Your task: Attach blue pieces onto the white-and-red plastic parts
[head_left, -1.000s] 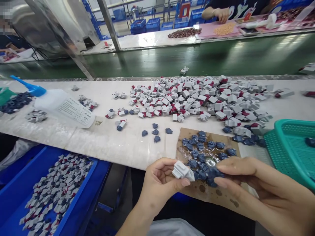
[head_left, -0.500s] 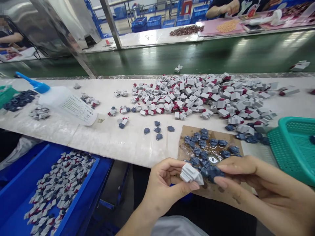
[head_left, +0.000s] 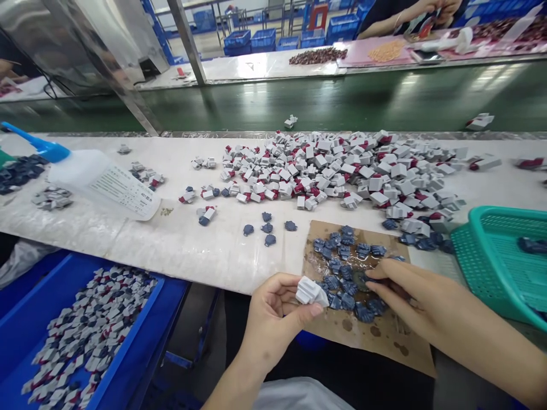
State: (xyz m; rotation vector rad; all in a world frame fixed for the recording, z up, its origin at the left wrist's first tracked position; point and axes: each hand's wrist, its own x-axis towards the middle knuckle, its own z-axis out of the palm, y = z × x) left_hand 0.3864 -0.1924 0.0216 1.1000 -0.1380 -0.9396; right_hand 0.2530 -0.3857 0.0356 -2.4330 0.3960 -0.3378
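My left hand grips a light grey plastic piece with a stepped block shape, thumb and fingers pinched round it. My right hand reaches over a brown cardboard sheet, its thumb and forefinger closed on a dark piece that looks like the dark blue plastic pieces around it; its outline is partly blurred. Several wet-looking dark blue plastic pieces lie on the cardboard, in and near a shiny clear liquid. The two hands are apart.
Beyond the cardboard lies a large heap of grey and dark red pieces. A green basket stands right. At left are a white bottle with blue nozzle and a blue bin of assembled pieces. A co-worker's hands work beyond the green conveyor.
My right hand has moved from beside the grey piece, where it held a dark blue piece, down onto the cardboard's liquid. My left hand still holds the grey piece. The view has shifted slightly.
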